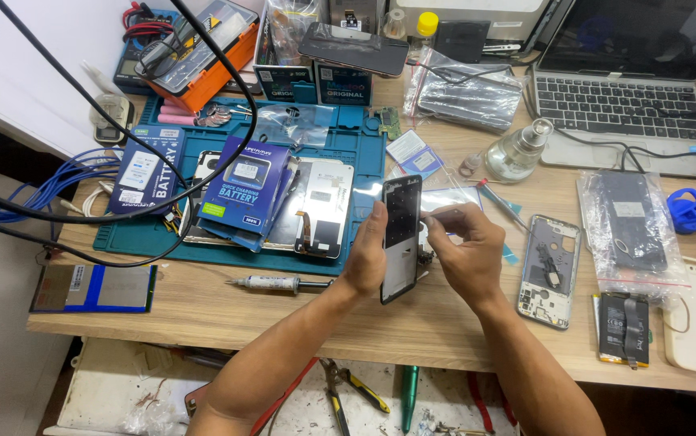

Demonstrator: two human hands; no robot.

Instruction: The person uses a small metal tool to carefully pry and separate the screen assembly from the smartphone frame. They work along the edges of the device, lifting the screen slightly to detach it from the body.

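The phone screen panel [401, 238] stands on edge above the wooden table [202, 311], just right of the blue work mat [348, 145]. The left hand [366, 254] is closed around its left side. The right hand [465, 246] pinches a thin tool [433, 215] against the panel's upper right edge, fingers narrow. Pressing too hard there could crack the panel or make it slip onto the table. A stripped phone frame [550, 270] lies nearby.
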